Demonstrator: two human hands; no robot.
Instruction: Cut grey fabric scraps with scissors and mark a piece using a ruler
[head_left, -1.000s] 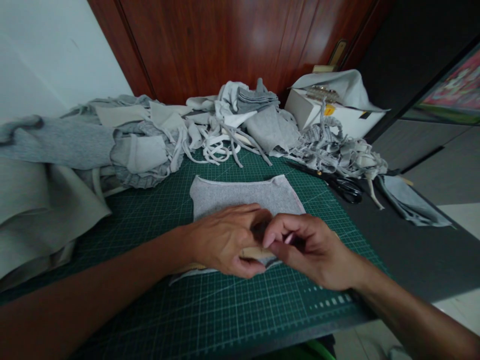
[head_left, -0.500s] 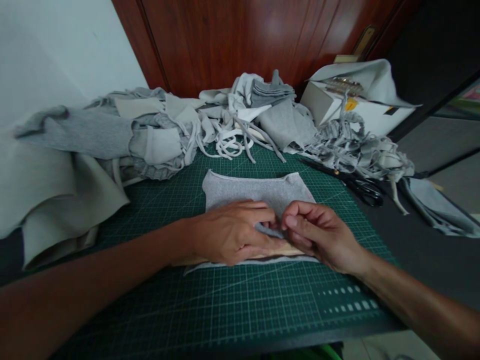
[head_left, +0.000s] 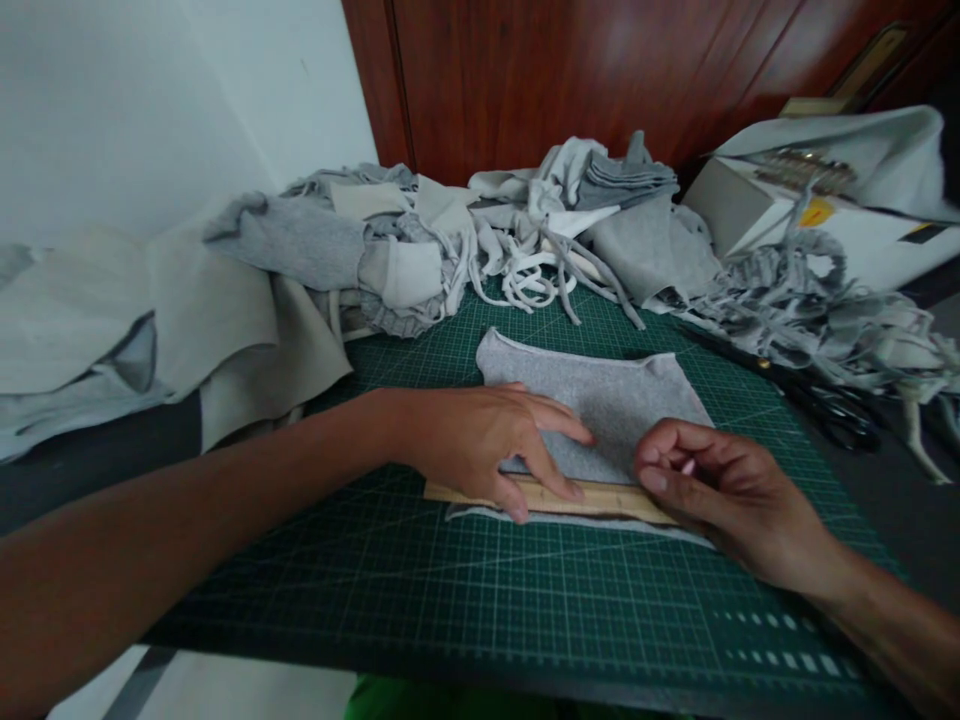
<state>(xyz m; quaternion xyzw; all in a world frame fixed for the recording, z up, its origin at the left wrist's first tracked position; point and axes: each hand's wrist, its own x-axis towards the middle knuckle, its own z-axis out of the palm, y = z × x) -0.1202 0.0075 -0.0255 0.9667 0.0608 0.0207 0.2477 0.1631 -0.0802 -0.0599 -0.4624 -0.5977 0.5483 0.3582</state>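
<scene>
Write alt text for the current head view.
Left hand splayed across a wooden strip on gray fabric, atop a green cutting mat; right hand curled near the strip's right end, grip unclear. Fabric scraps and scissors lie beyond.

No lettering or numbers can be read.

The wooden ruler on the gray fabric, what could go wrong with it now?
The wooden ruler might swivel if the right hand, close to its right end, bumps it. The gray fabric might wrinkle if the left hand, resting across both, slides.
</scene>
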